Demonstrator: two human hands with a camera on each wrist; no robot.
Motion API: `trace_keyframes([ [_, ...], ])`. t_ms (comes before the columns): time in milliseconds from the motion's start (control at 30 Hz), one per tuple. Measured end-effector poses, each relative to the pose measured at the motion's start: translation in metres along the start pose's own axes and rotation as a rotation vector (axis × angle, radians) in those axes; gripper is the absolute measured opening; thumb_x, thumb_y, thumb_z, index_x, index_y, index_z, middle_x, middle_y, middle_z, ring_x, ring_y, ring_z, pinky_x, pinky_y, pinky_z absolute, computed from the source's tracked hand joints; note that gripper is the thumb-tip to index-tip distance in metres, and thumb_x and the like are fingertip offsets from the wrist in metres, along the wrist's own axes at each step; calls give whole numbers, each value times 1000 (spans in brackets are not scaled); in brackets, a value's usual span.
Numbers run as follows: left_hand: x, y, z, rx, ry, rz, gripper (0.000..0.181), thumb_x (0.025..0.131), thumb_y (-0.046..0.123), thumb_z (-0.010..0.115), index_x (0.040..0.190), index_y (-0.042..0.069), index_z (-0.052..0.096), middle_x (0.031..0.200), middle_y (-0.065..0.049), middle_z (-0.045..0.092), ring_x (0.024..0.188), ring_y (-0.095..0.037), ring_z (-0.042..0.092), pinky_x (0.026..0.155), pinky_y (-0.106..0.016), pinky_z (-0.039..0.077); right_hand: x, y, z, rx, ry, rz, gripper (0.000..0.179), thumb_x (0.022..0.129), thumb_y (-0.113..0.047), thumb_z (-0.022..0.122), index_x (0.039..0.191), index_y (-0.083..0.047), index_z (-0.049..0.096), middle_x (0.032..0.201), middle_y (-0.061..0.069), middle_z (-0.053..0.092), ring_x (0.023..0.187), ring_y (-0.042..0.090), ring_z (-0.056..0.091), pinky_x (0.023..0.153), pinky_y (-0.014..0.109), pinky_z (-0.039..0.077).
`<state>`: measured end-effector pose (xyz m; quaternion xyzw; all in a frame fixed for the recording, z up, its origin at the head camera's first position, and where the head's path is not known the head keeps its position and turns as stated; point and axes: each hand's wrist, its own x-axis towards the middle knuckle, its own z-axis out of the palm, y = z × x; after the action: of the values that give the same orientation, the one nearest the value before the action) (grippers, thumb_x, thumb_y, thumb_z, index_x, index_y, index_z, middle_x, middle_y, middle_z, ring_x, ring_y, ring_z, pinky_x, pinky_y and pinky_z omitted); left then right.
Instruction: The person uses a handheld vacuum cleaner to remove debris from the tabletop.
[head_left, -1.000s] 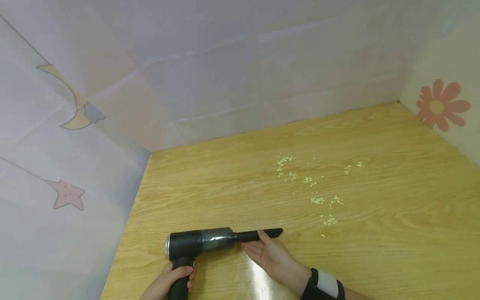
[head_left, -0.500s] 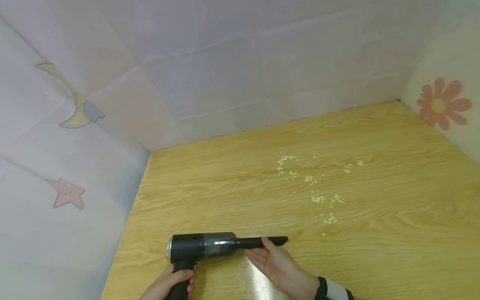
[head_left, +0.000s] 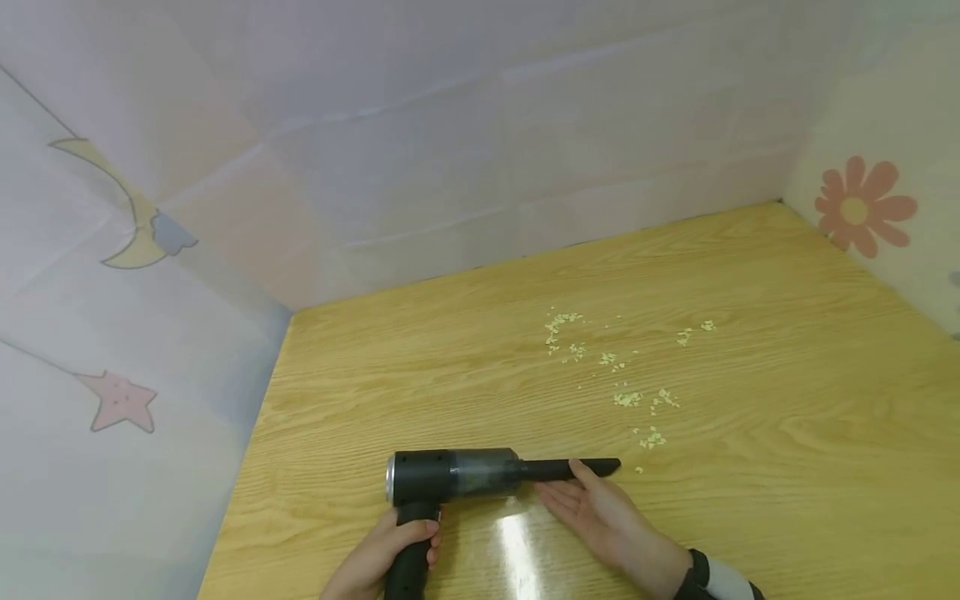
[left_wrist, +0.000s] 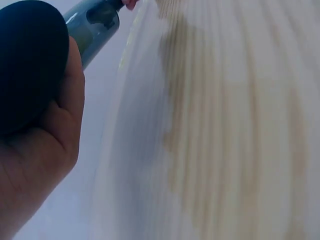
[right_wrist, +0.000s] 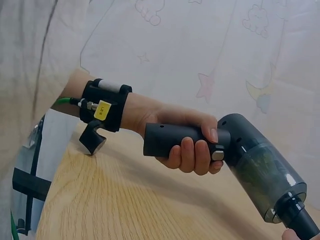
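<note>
A black handheld vacuum cleaner (head_left: 423, 477) with a see-through dust cup (head_left: 483, 472) is held level over the table's near part. My left hand (head_left: 371, 554) grips its handle; the right wrist view shows those fingers (right_wrist: 187, 152) wrapped round it, below a small button (right_wrist: 217, 155). At the front, my right hand (head_left: 611, 521) pinches the narrow black nozzle (head_left: 546, 471), thumb on top and fingers beneath. Pale small flakes (head_left: 628, 400) lie scattered beyond the nozzle tip, with more clusters (head_left: 562, 323) farther back. In the left wrist view, the handle's end (left_wrist: 32, 65) covers part of the hand.
The wood-grain table (head_left: 390, 375) meets a pale cloth wall (head_left: 420, 183) at the back. Printed cloth also hangs at the left and right, with a star (head_left: 123, 402) and a flower (head_left: 862, 208). A wrist strap with a cable (right_wrist: 102, 105) is on the left forearm.
Both hands have carried the vacuum cleaner to the right, bringing its nozzle tip nearer the closest flakes. The grips look the same, and the head view has shifted slightly.
</note>
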<state>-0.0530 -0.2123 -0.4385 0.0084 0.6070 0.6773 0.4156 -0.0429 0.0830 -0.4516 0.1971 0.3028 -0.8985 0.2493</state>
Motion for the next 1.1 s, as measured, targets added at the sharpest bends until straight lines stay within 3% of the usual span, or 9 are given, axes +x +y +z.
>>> trace_keyframes([
  [200,7,3,11,14,0,21,22,95,17,52,109,2,45,85,4,55,71,-6,55,71,-23,49,5,-1,-17,-69,10,-40,78,104,-31,26,139,8,-32,147,43,-9,144,46,12,116,38,26],
  [333,11,3,16,18,1,26,19,94,17,52,106,3,46,83,5,55,70,-5,55,71,-23,49,4,-3,-17,-65,39,-56,76,104,-28,26,140,3,-34,148,43,-6,144,46,14,113,36,30],
  [467,14,3,18,16,16,33,17,94,16,51,105,4,46,82,4,55,70,-5,55,70,-23,50,1,-9,-10,-63,70,-71,71,105,-23,22,140,2,-34,146,45,-4,143,48,12,113,37,29],
  [767,21,3,24,-19,29,37,16,94,15,52,105,5,47,83,4,55,69,-5,55,69,-22,50,0,-19,-4,-39,65,-75,68,105,-20,20,138,6,-33,146,41,-17,144,48,0,120,42,12],
  [1100,27,3,29,-13,84,34,19,93,20,54,105,6,49,81,4,55,69,-6,54,69,-24,47,8,-29,-2,-77,99,-91,64,105,-18,20,143,6,-25,149,40,-5,145,46,7,118,41,17],
])
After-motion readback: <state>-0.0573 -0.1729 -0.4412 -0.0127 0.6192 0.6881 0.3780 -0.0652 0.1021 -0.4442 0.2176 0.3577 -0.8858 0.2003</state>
